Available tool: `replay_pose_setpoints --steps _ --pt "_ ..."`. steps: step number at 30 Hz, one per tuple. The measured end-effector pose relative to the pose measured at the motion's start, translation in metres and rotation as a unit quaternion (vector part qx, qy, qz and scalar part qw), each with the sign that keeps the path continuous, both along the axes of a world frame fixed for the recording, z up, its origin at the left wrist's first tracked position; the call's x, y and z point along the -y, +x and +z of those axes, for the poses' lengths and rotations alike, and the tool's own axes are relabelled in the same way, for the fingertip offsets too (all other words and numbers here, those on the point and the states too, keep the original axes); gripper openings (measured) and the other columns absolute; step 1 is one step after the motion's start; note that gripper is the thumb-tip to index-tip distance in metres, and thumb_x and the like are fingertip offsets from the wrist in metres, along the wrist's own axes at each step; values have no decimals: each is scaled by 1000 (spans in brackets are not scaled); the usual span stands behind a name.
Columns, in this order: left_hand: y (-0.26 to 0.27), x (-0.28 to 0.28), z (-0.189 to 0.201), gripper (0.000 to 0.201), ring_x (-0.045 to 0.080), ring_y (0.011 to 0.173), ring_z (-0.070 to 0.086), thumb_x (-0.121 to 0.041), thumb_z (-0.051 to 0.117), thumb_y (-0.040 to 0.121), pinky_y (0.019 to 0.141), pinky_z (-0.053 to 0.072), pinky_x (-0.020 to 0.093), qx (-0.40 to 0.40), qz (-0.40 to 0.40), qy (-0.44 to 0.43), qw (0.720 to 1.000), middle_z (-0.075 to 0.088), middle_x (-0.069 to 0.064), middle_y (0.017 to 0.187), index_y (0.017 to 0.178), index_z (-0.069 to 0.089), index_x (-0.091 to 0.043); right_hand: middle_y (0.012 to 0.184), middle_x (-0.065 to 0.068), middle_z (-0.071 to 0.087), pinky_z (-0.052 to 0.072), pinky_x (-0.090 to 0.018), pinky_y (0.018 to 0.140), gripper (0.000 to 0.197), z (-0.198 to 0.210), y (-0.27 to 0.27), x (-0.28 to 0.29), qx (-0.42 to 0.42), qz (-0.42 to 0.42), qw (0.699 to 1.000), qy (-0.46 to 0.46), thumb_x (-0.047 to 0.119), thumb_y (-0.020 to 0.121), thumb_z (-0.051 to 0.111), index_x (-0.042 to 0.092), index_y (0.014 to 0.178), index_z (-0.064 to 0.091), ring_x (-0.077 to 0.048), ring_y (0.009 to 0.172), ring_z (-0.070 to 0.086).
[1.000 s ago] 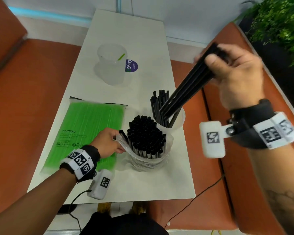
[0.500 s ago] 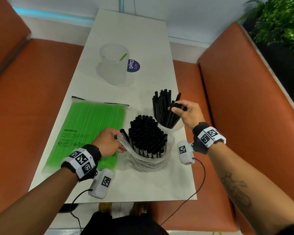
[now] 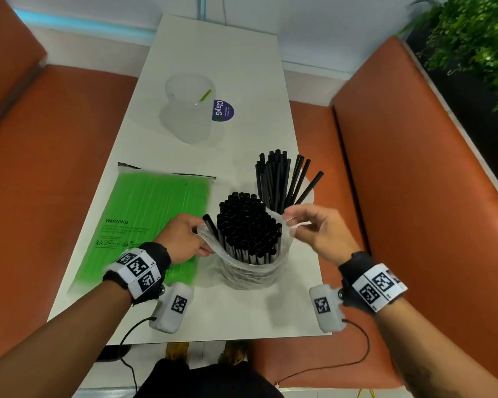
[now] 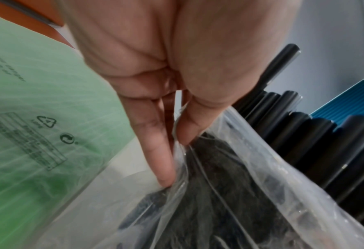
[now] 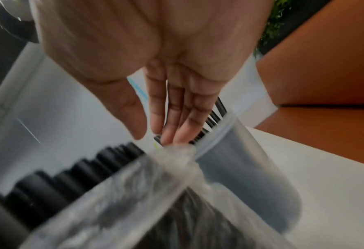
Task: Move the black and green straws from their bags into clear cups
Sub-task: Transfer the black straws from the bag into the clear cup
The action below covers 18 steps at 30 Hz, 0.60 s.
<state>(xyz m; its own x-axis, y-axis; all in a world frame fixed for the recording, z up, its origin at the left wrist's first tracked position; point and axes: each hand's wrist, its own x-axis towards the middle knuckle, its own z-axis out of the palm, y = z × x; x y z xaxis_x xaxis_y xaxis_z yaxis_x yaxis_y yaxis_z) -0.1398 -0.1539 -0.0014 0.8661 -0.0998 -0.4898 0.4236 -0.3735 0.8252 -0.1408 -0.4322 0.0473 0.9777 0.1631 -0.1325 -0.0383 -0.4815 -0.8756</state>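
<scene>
Left hand (image 3: 181,239) fingers (image 4: 155,143) pinch clear bag (image 3: 250,271) edge. Right hand (image 3: 316,228) fingers (image 5: 172,121) straight, touching other edge. Black straws (image 3: 246,222) stand between hands.

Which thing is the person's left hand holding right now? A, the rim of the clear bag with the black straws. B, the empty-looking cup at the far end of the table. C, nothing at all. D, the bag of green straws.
A: the left hand pinches the rim of the clear bag around the black straws, thumb and fingers on the plastic in the left wrist view.
</scene>
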Motion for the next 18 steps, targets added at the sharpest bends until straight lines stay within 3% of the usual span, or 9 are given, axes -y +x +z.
replay_pose_setpoints --steps 6,9,11,13,15,18 --pt "-1 2 2 31 8 56 70 21 58 78 52 55 15 0 7 6 1000 70 -2 60 66 65 -6 126 13 58 35 -24 94 44 -31 -5 -8 -45 79 993 -69 21 77 82 28 118 66 -10 118 48" --pt "0 1 2 28 17 68 71 20 61 77 60 59 21 13 0 29 999 71 5 71 69 66 -6 130 15 49 28 -17 96 49 -42 -7 -13 -38 87 993 -73 27 80 79 25 125 61 -9 124 35" --pt "1 1 1 25 21 75 71 19 63 75 69 60 29 19 -8 47 999 72 9 78 73 68 -5 129 15 46 24 -21 101 43 -47 -8 -16 -29 85 992 -84 27 85 74 26 125 58 -8 124 30" --pt "2 2 1 24 22 76 71 18 64 74 74 59 32 22 -13 53 998 72 9 79 73 68 -5 124 15 43 25 -31 105 34 -50 -9 -20 -9 77 990 -115 27 90 69 25 121 56 -10 120 29" --pt "2 4 1 24 20 73 70 18 65 73 68 58 27 29 -20 60 998 71 8 75 71 68 -6 121 16 40 26 -36 100 32 -51 -11 -24 15 79 985 -154 30 92 65 24 121 54 -9 116 27" --pt "3 6 4 26 7 58 67 20 62 72 49 50 11 37 -21 63 997 68 4 69 68 67 -5 117 17 38 20 -31 90 34 -50 -15 -32 45 96 976 -190 32 94 61 22 124 51 -8 110 26"
